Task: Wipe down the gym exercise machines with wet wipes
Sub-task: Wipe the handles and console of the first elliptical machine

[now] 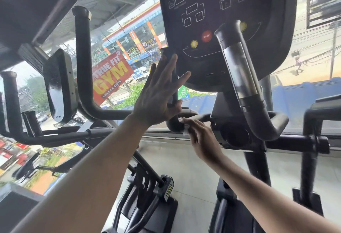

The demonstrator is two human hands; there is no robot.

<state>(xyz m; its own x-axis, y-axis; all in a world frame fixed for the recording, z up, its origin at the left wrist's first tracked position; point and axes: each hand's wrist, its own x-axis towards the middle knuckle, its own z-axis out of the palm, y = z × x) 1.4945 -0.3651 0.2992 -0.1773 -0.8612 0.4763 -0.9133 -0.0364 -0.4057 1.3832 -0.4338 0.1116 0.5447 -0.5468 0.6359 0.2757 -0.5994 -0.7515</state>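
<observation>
A black exercise machine fills the view, with its console (221, 20) at the top and a red STOP button (206, 36). My left hand (158, 92) is spread flat with straight fingers against the upright left handlebar (174, 85). Just below, my right hand (201, 138) pinches a white wet wipe (186, 132) and presses it on the curved lower bend of that same handlebar (173, 124). The right handlebar (239, 77), with a shiny metal sensor section, rises in front of the console.
A neighbouring machine stands to the left with its own console (59, 86) and tall black handlebar (83, 57). A large window behind shows the street and a red gym sign (112, 75). Pedal arms and a base (156, 195) sit below on the grey floor.
</observation>
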